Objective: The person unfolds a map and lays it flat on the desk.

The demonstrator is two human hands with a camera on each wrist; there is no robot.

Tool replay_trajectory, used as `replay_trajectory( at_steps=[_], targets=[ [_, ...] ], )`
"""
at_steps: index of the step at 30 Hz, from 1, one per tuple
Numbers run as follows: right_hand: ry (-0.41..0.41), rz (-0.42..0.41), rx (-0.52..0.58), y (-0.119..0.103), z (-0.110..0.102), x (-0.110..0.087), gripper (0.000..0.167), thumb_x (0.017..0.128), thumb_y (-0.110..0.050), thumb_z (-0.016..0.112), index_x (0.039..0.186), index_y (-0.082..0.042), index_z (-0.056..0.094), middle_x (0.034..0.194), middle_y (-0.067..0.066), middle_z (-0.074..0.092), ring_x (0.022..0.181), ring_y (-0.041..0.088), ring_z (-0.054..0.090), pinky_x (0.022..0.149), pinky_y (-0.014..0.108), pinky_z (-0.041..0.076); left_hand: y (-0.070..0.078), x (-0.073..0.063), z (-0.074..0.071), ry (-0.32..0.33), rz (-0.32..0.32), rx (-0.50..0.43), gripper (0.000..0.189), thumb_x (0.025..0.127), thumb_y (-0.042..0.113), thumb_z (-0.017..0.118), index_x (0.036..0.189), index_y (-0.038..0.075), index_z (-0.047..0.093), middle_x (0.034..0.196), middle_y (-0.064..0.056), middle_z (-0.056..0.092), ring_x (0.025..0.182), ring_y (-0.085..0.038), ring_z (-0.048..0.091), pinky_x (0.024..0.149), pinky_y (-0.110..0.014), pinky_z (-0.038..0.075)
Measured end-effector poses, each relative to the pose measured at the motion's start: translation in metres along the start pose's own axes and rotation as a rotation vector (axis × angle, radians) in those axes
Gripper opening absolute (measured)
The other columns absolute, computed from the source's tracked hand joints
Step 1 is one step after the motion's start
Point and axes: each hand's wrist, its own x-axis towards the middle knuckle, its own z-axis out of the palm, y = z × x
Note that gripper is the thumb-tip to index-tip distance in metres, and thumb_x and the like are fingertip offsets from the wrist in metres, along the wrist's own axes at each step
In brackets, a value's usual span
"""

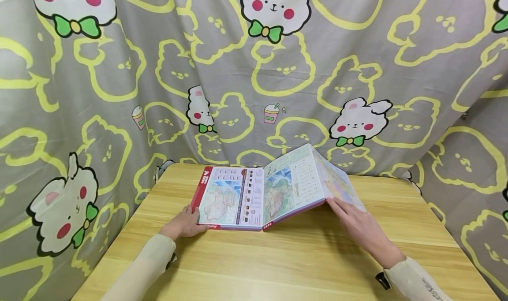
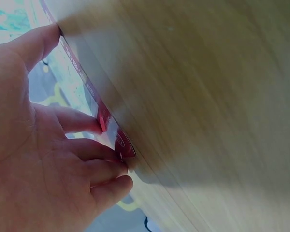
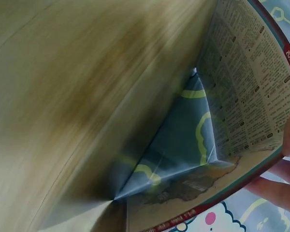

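A folding map [image 1: 226, 199] with a red left border and printed map panels lies partly unfolded on the wooden table. Its left panels are flat, while the right ones rise into a peaked, tent-like fold. My left hand [image 1: 183, 222] grips the map's near left corner; in the left wrist view the thumb and fingertips sit along the red-marked edge [image 2: 104, 116]. With my right hand [image 1: 354, 221] I pinch the lifted near edge at the fold. Dense printed text covers the panel's underside [image 3: 253, 82] in the right wrist view, with thumb and fingers [image 3: 275, 191] on its edge.
The wooden table [image 1: 238, 265] extends in front of the map and to both sides. A grey curtain [image 1: 230, 80] with rabbit and yellow outline prints hangs behind the table and along its sides.
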Motion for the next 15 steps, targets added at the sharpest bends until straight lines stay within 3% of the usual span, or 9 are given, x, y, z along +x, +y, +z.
replay_trajectory(
  at_steps=[13,15],
  targets=[
    [-0.092,0.040,-0.026,0.0024,0.0041,-0.0092,0.059,0.103,-0.023,0.004,0.134,-0.004,0.051,0.120,0.016,0.059,0.089,0.034,0.064,0.046,0.041,0.049,-0.0015,0.0026,-0.0015,0.004,-0.007,0.011,0.090,0.084,0.050,0.062,0.136,-0.018,0.033,0.138,-0.038,0.029,0.126,-0.049,0.031,0.102,-0.058,0.030],
    [-0.116,0.039,-0.025,0.0018,0.0036,-0.0103,0.049,0.104,-0.015,0.012,0.135,-0.005,0.049,0.121,0.017,0.057,0.090,0.035,0.064,0.045,0.041,0.049,-0.0025,0.0024,-0.0023,-0.001,-0.014,0.007,0.091,0.084,0.050,0.062,0.136,-0.018,0.033,0.138,-0.038,0.030,0.124,-0.048,0.033,0.101,-0.059,0.031]
  ],
)
